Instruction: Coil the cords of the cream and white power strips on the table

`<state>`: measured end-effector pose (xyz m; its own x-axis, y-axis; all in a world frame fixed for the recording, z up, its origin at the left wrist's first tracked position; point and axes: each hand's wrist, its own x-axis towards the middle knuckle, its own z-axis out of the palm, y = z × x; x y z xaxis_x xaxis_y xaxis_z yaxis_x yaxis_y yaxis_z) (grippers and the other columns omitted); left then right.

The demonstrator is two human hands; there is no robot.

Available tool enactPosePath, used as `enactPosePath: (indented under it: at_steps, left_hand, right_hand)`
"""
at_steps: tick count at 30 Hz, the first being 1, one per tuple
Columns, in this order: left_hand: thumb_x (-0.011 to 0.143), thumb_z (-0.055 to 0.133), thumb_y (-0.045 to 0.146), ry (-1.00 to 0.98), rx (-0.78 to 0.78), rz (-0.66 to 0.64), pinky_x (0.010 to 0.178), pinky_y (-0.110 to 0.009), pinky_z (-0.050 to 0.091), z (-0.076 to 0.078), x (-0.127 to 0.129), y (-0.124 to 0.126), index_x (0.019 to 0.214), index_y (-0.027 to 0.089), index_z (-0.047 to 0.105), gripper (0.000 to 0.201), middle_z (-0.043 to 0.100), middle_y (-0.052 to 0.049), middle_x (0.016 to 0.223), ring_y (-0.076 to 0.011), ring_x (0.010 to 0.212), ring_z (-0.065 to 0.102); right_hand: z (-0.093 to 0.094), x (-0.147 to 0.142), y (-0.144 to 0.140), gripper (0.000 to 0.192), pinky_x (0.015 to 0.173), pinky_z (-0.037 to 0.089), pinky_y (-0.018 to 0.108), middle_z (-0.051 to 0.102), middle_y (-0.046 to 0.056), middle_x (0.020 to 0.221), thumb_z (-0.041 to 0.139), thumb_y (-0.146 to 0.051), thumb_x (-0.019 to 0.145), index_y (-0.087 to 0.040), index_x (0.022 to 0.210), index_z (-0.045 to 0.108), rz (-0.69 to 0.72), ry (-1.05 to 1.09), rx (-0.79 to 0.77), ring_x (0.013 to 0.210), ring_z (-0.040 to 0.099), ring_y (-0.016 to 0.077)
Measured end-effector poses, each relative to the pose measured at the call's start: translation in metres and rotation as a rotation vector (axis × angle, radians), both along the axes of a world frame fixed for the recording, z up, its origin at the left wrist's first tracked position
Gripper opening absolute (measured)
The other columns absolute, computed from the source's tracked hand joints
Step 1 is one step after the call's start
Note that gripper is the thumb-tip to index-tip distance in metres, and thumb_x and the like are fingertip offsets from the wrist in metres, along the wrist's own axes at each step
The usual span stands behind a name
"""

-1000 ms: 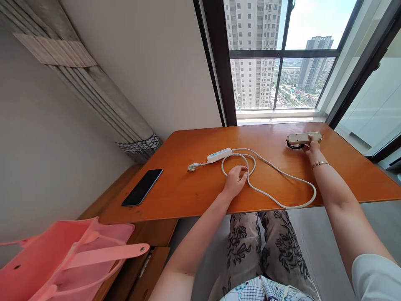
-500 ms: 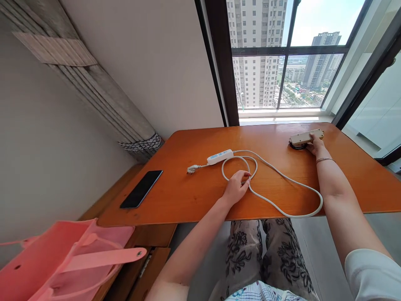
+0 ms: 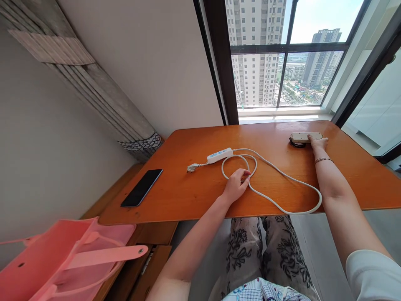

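Note:
My left hand [image 3: 236,184] is closed in a pinch on the looped white cable [image 3: 283,177] of an extension cord. That cable's small white socket block [image 3: 219,156] lies behind the hand, with the plug [image 3: 192,167] to its left. At the far right, my right hand [image 3: 318,143] rests against a beige power strip [image 3: 301,137]. Its thumb lies over the strip, and the other fingers spread out to the right of it. The strip lies level on the table, its dark coiled cord [image 3: 296,144] on the near side.
A black phone [image 3: 142,188] lies on the left of the wooden table [image 3: 188,200]. A pink bag [image 3: 78,255] stands beside the table at lower left. Behind the table are a window [image 3: 275,79] and a gathered curtain [image 3: 103,96].
The beige strip has gone from tilted in my right hand's grip to level on the table, and that hand's fingers have spread. My left hand stays on the white cable.

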<state>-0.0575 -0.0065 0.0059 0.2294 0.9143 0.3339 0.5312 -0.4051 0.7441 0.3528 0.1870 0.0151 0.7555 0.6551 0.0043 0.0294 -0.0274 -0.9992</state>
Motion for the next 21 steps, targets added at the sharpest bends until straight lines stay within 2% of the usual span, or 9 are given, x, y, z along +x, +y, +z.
enactPosePath:
  at_steps: [3,5,10,14,17,21]
  left_hand:
    - [0.086,0.055,0.02,0.003,0.025,-0.008,0.088,-0.038,0.054,-0.003,-0.001,0.002,0.099,0.019,0.062,0.014,0.069,-0.007,0.102,-0.0208,0.095,0.066]
    - [0.086,0.055,0.019,0.003,0.04,-0.01,0.087,-0.037,0.054,-0.005,-0.001,0.003,0.098,0.019,0.062,0.014,0.069,-0.007,0.101,-0.0201,0.095,0.066]
    - [0.087,0.055,0.018,0.009,0.041,-0.027,0.085,-0.035,0.056,-0.004,-0.001,0.003,0.098,0.019,0.062,0.013,0.068,-0.007,0.101,-0.0187,0.092,0.066]
    - [0.087,0.055,0.017,0.016,0.05,-0.029,0.084,-0.035,0.056,-0.003,-0.001,0.004,0.097,0.019,0.062,0.013,0.068,-0.006,0.1,-0.0184,0.091,0.066]
    - [0.087,0.055,0.017,0.019,0.062,-0.028,0.085,-0.035,0.055,-0.005,-0.001,0.005,0.097,0.019,0.062,0.012,0.068,-0.006,0.1,-0.0184,0.092,0.066]
    - [0.087,0.055,0.017,0.012,0.06,-0.032,0.085,-0.035,0.055,-0.006,-0.001,0.005,0.097,0.019,0.062,0.012,0.068,-0.007,0.101,-0.0185,0.093,0.066]
  right_hand:
    - [0.0,0.001,-0.004,0.08,0.119,0.033,0.049,0.043,0.022,0.143,0.089,-0.028,0.06,-0.013,0.125,0.046,-0.076,-0.198,-0.132,0.142,0.034,0.0364]
    - [-0.002,0.0,-0.005,0.085,0.119,0.03,0.049,0.041,0.027,0.143,0.087,-0.034,0.064,-0.007,0.131,0.043,-0.067,-0.309,-0.192,0.141,0.035,0.0381]
    - [-0.014,-0.005,-0.007,0.089,0.12,0.026,0.049,0.035,0.031,0.146,0.077,-0.043,0.075,-0.001,0.14,0.034,-0.06,-0.47,-0.138,0.142,0.032,0.039]
    - [-0.022,-0.004,-0.011,0.077,0.12,0.025,0.049,0.037,0.03,0.143,0.073,-0.039,0.078,-0.002,0.136,0.038,-0.124,-0.5,-0.072,0.14,0.033,0.0368]
    - [-0.023,-0.005,-0.016,0.062,0.117,0.031,0.048,0.041,0.026,0.139,0.068,-0.029,0.078,-0.005,0.13,0.045,-0.161,-0.547,-0.034,0.134,0.04,0.0344]
    - [-0.022,-0.013,-0.028,0.036,0.106,0.041,0.049,0.053,0.018,0.127,0.057,-0.024,0.082,-0.013,0.116,0.06,-0.017,-0.741,0.004,0.117,0.053,0.0305]
